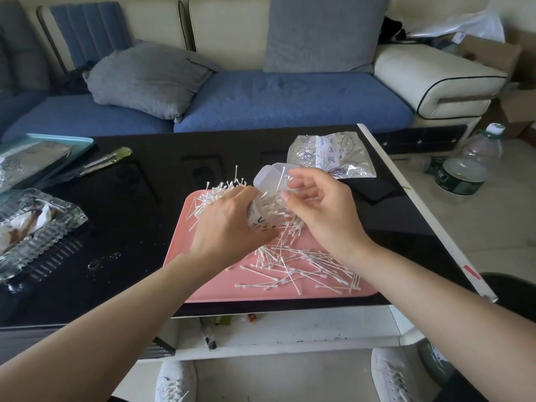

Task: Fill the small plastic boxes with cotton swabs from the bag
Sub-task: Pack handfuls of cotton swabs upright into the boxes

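A small clear plastic box [268, 198] with its lid flipped open is tilted above the pink tray [208, 285]. My left hand [229, 224] grips the box from the left, along with a bundle of cotton swabs [216, 192] sticking out behind it. My right hand [316, 210] is at the box's open side, fingers curled around swabs inside it. Many loose cotton swabs [301, 265] lie scattered on the tray under both hands. An empty clear bag [330, 156] lies flat on the black table beyond the tray.
The black glass table [130, 198] carries a glass dish [32, 227] with wrappers at the left, a teal tray [43, 146] and a green-tipped tool [98, 162]. A plastic bottle [467, 166] stands on the floor at the right. A blue sofa is behind.
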